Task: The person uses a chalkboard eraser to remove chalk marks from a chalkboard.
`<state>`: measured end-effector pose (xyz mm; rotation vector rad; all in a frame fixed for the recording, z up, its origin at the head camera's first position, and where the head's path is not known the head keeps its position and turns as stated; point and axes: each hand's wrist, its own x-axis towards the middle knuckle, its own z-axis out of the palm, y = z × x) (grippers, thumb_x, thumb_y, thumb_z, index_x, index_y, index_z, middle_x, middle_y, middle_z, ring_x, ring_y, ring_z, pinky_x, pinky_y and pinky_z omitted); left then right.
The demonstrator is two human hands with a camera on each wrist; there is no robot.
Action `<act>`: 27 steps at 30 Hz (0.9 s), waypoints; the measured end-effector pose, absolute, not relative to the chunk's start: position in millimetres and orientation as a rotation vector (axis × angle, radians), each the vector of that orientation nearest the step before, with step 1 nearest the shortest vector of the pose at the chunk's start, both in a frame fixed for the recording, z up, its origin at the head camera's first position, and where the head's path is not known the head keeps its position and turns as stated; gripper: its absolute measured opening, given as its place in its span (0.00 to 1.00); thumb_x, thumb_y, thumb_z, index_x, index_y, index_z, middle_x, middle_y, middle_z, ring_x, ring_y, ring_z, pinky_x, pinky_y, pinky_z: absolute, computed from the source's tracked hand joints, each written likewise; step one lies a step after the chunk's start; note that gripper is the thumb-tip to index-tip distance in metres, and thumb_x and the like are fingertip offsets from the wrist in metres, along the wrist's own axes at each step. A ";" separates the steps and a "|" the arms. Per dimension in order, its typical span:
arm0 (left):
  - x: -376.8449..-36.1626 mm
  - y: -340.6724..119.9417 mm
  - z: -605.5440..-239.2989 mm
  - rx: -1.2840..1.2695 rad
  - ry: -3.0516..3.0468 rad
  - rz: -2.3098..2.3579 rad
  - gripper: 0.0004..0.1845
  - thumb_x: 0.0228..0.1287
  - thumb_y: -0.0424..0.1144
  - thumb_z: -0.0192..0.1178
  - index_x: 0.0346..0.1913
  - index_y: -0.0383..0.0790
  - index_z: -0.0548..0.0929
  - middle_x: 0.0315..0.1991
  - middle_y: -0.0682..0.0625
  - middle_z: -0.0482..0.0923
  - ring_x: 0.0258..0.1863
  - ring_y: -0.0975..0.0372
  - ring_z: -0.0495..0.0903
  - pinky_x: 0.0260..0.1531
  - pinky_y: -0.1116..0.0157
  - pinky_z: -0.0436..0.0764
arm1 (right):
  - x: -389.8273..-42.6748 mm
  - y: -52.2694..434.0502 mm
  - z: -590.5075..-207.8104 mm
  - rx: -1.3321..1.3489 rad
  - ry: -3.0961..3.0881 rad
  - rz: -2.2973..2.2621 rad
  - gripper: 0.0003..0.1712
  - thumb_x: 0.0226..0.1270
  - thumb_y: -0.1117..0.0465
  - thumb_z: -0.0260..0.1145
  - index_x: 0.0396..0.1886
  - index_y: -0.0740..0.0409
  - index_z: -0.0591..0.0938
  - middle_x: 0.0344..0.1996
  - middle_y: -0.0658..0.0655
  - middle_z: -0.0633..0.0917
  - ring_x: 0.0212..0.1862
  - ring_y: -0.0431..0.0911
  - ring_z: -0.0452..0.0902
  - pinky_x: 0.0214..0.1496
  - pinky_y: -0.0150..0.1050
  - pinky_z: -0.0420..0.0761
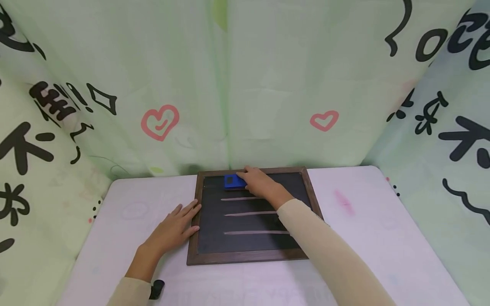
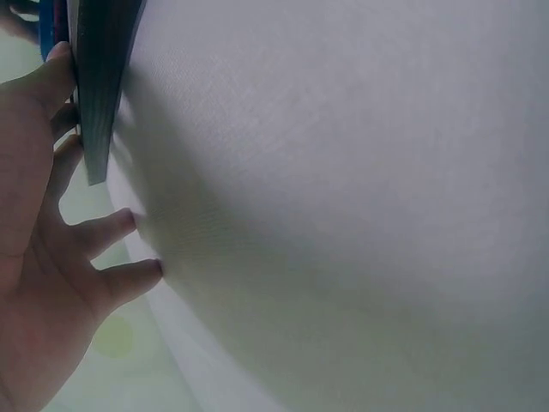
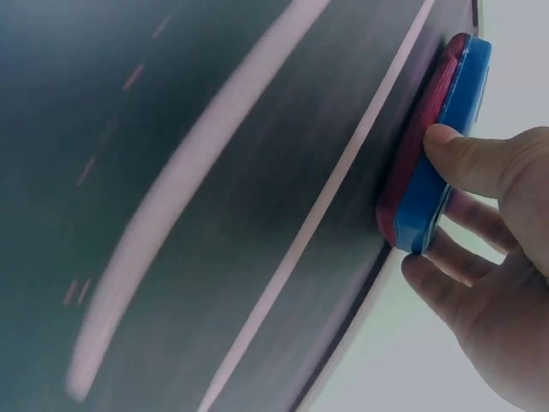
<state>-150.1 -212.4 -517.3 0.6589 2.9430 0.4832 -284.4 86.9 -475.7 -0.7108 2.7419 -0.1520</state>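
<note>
A small chalkboard (image 1: 212,242) in a dark brown wooden frame (image 1: 245,257) lies on the table. Three pale pink chalk lines (image 1: 252,233) run across it, their right ends hidden behind the right arm. My right hand (image 1: 262,182) grips a blue chalkboard eraser (image 1: 232,182) by its sides near the board's far edge. In the right wrist view, the eraser's dark red felt (image 3: 416,150) faces the board, past the chalk lines. My left hand (image 1: 173,227) has its fingers spread at the frame's left side, thumb and fingertips touching it. Two of its fingers (image 2: 133,281) reach the tabletop in the left wrist view.
The white table (image 1: 363,238) extends on both sides of the board and carries a faint pink smudge (image 1: 344,202). A pale green curtain (image 1: 245,85) with black writing and pink hearts hangs behind and at both sides. A black object (image 1: 157,289) shows beside the left sleeve.
</note>
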 end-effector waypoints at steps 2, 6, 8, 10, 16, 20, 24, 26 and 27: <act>-149.9 -213.0 -517.4 0.656 2.943 0.485 0.37 0.74 0.52 0.62 0.80 0.45 0.64 0.82 0.47 0.59 0.74 0.31 0.63 0.71 0.35 0.67 | -284.0 97.7 -475.3 -0.696 2.744 -0.171 0.37 0.76 0.61 0.66 0.81 0.51 0.65 0.74 0.62 0.69 0.73 0.59 0.68 0.73 0.52 0.74; -149.9 -214.0 -518.1 0.650 2.942 0.482 0.37 0.74 0.52 0.62 0.80 0.45 0.64 0.82 0.47 0.59 0.74 0.32 0.63 0.71 0.35 0.67 | -282.6 121.8 -475.5 -0.673 2.759 -0.192 0.37 0.76 0.62 0.66 0.81 0.54 0.66 0.73 0.64 0.69 0.72 0.60 0.69 0.72 0.53 0.75; -150.0 -214.1 -518.6 0.659 2.948 0.474 0.37 0.74 0.52 0.62 0.80 0.45 0.65 0.81 0.46 0.60 0.74 0.31 0.63 0.70 0.35 0.68 | -281.7 134.5 -475.5 -0.662 2.765 -0.205 0.37 0.75 0.63 0.66 0.80 0.55 0.66 0.72 0.65 0.70 0.71 0.60 0.70 0.72 0.53 0.75; -150.1 -214.2 -518.8 0.658 2.952 0.472 0.37 0.74 0.52 0.63 0.80 0.44 0.65 0.81 0.46 0.60 0.74 0.31 0.64 0.70 0.35 0.68 | -280.3 147.1 -474.8 -0.646 2.773 -0.224 0.37 0.75 0.64 0.66 0.80 0.56 0.66 0.71 0.66 0.70 0.71 0.60 0.70 0.71 0.53 0.76; -150.7 -214.2 -519.0 0.660 2.952 0.474 0.37 0.74 0.52 0.62 0.80 0.44 0.65 0.81 0.46 0.60 0.74 0.31 0.64 0.69 0.34 0.69 | -275.1 182.7 -474.5 -0.680 2.829 -0.211 0.35 0.74 0.66 0.67 0.78 0.62 0.68 0.67 0.69 0.73 0.67 0.64 0.73 0.68 0.55 0.78; -150.8 -214.6 -519.6 0.659 2.952 0.472 0.37 0.74 0.52 0.62 0.80 0.45 0.65 0.81 0.47 0.60 0.74 0.31 0.64 0.67 0.33 0.70 | -272.7 203.3 -475.0 -0.676 2.863 -0.238 0.35 0.73 0.68 0.67 0.77 0.64 0.69 0.67 0.70 0.73 0.67 0.66 0.73 0.68 0.58 0.77; -151.2 -215.9 -521.1 0.652 2.948 0.468 0.37 0.75 0.53 0.61 0.81 0.46 0.64 0.82 0.48 0.58 0.75 0.32 0.63 0.67 0.32 0.69 | -269.8 221.2 -474.0 -0.643 2.896 -0.258 0.34 0.72 0.70 0.67 0.76 0.65 0.71 0.67 0.71 0.73 0.67 0.67 0.72 0.69 0.61 0.76; -151.2 -215.9 -521.0 0.645 2.947 0.472 0.37 0.75 0.53 0.61 0.81 0.47 0.63 0.82 0.48 0.58 0.75 0.32 0.62 0.67 0.32 0.69 | -268.2 227.9 -473.5 -0.623 2.907 -0.269 0.33 0.72 0.70 0.66 0.75 0.65 0.71 0.67 0.72 0.73 0.67 0.68 0.71 0.69 0.61 0.75; -151.3 -215.7 -520.9 0.651 2.950 0.471 0.37 0.75 0.53 0.61 0.81 0.47 0.64 0.82 0.48 0.58 0.75 0.32 0.63 0.66 0.31 0.70 | -267.3 230.4 -473.3 -0.620 2.911 -0.273 0.33 0.72 0.70 0.66 0.75 0.65 0.71 0.67 0.72 0.73 0.67 0.68 0.71 0.69 0.61 0.75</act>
